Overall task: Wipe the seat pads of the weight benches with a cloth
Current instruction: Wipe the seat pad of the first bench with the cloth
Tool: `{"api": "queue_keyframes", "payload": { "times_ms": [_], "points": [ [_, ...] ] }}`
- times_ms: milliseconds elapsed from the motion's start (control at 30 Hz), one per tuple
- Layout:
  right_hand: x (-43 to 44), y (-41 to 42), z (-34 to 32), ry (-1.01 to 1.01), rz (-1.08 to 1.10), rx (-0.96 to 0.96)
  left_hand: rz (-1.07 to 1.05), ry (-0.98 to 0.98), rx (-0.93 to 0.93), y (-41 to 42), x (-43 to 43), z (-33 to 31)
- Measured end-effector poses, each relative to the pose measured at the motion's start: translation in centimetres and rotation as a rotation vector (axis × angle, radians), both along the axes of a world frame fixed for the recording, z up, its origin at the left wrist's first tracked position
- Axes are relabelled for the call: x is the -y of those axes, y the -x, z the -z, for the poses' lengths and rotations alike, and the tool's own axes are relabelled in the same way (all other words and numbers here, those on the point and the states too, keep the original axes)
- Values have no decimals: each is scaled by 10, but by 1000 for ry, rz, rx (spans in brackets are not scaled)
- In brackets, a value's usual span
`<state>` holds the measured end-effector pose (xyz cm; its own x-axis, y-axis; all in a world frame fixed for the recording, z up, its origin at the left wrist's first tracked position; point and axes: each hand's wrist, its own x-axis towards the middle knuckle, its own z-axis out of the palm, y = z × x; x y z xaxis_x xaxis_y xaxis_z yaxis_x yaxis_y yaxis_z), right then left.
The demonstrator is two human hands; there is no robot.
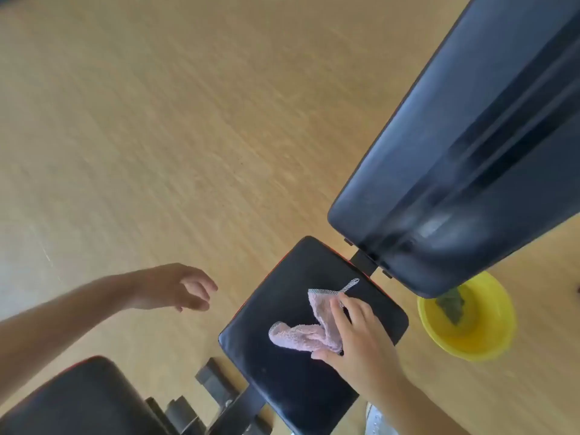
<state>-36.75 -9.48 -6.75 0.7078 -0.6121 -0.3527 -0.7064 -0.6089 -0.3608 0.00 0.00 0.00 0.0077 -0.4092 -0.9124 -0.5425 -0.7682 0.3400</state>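
A black seat pad (282,365) with a red edge lies low in the middle of the view. On it rests a crumpled pink cloth (309,331) with a mesh border. My right hand (361,343) presses flat on the cloth's right part, fingers spread over it. My left hand (175,287) hovers above the floor to the left of the pad, fingers loosely curled and holding nothing. The raised dark back pad (464,146) of the same bench fills the upper right.
A yellow bowl (489,340) with a greenish cloth in it stands on the wooden floor (157,136) right of the seat. Another black pad (81,400) shows at the bottom left, with black frame parts (213,381) between the two pads.
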Motion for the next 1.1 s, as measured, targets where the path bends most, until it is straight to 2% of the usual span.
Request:
{"api": "queue_keyframes", "payload": {
  "times_ms": [100,233,300,433,500,600,667,800,867,933,1000,1033,1100],
  "points": [
    [-13,-12,26,-24,93,40,-111,-27,50,0,-37,50],
    [-22,-22,51,-11,159,68,-276,-54,-56,27,-75,104],
    [-21,-27,58,32,137,98,-377,-7,-114,41,-83,115],
    [-50,-57,72,73,145,188,-577,76,-74,55,-93,129],
    [-90,-66,80,78,-52,250,-661,77,-18,59,-99,135],
    [-129,-56,91,180,-399,198,-675,82,82,62,-103,141],
    [-122,-50,90,212,-488,183,-679,86,89,61,-102,143],
    [-67,-69,73,240,-518,246,-686,114,100,65,-101,145],
    [-18,-85,72,271,-370,270,-688,146,123,70,-101,145],
    [20,-97,76,282,-46,258,-709,167,147,75,-102,146],
    [12,-109,79,226,194,294,-766,181,145,79,-105,150],
    [-12,-115,81,185,196,318,-793,182,146,80,-107,151],
    [-77,-122,86,112,-69,378,-778,194,156,80,-113,155]
  ]
}}
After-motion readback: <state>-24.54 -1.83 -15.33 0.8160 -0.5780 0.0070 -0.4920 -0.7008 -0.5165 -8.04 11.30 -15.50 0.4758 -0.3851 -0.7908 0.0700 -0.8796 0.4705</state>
